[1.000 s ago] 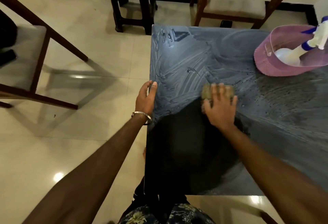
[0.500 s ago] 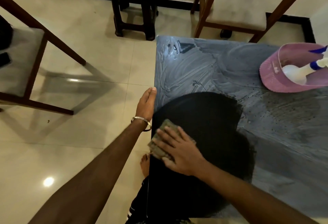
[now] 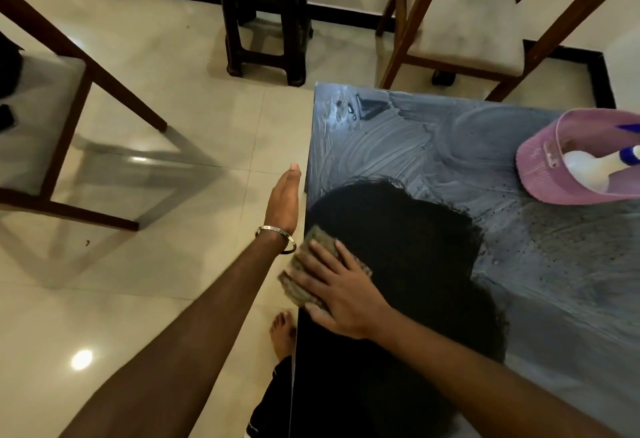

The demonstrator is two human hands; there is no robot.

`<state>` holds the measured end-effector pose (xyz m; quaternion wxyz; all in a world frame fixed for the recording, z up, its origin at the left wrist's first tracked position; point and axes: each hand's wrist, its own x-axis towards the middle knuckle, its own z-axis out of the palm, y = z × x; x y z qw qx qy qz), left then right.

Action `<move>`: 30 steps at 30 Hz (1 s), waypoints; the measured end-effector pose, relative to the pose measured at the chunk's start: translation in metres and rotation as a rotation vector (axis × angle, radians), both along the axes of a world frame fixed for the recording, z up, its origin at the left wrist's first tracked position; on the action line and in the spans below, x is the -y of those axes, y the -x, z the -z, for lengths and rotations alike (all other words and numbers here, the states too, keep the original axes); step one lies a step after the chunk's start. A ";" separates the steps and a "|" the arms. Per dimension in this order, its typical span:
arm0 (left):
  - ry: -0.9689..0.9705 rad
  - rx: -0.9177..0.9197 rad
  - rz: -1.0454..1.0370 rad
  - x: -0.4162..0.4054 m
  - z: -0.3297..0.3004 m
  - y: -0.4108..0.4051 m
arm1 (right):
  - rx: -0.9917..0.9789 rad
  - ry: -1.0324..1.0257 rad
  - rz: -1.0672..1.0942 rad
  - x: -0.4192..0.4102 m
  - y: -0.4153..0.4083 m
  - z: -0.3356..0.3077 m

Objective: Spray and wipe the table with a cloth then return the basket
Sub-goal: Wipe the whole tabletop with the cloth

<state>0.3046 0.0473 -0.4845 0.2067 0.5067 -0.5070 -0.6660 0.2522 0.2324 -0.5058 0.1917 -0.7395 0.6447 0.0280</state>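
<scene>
The dark glossy table (image 3: pixel 398 146) is streaked with grey foam at its far half, and a wiped black patch lies nearer me. My right hand (image 3: pixel 341 290) presses flat, fingers spread, on an olive-brown cloth (image 3: pixel 301 285) at the table's left edge. My left hand (image 3: pixel 285 202), with a metal bangle at the wrist, is held flat and straight beside that edge, just off the table. A pink basket (image 3: pixel 540 160) stands at the far right of the table, holding a white spray bottle (image 3: pixel 588 169) with a blue collar.
A dark stool (image 3: pixel 265 11) stands on the tiled floor beyond the table's far corner. A wooden chair (image 3: pixel 478 18) with a pale seat is behind the table, another wooden chair (image 3: pixel 69 91) at the left. My bare foot (image 3: pixel 282 333) is by the table's edge.
My right hand has dragged the cloth from the table's middle back to the left edge, leaving a larger wiped black patch. My left hand has straightened beside the edge.
</scene>
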 end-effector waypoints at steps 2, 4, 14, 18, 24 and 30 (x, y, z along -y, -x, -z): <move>0.005 -0.010 -0.004 0.006 0.002 0.000 | -0.034 0.014 -0.038 -0.015 0.036 0.004; 0.007 -0.022 -0.006 0.011 0.006 0.002 | -0.114 0.040 0.172 -0.005 0.085 0.009; 0.081 -0.002 -0.012 0.052 0.006 0.039 | -0.159 0.063 0.497 0.141 0.090 0.010; 0.092 0.005 -0.022 0.073 0.011 0.045 | -0.049 0.058 0.101 0.103 0.077 0.010; 0.088 0.014 -0.019 0.082 0.019 0.046 | -0.169 0.071 0.504 0.132 0.185 0.013; 0.059 -0.022 -0.034 0.080 0.019 0.056 | -0.221 0.086 0.690 0.212 0.170 0.016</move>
